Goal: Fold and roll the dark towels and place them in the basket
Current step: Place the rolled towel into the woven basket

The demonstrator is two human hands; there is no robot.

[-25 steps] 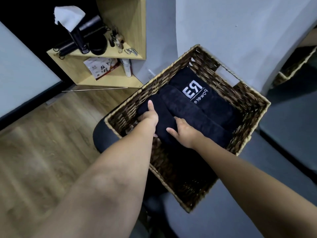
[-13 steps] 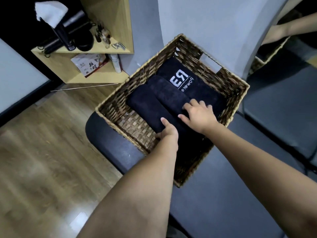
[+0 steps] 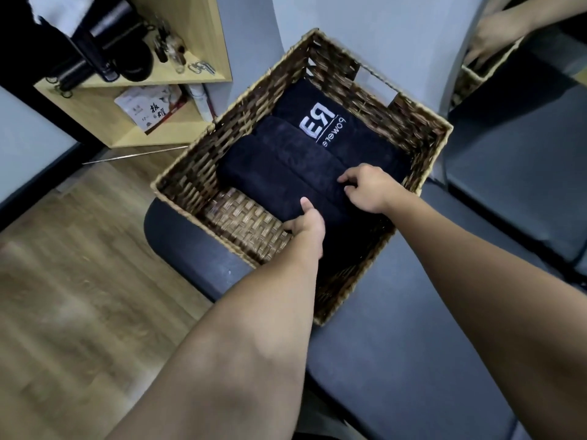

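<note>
Rolled towel (image 3: 320, 122) in basket (image 3: 413, 122): "R3 powere".

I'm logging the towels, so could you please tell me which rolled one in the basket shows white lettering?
The farthest towel, against the basket's back wall; the two nearer rolls are plain dark.

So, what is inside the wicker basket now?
The wicker basket holds three rolled dark towels side by side; both hands touch them. Anything beneath them is covered.
</note>
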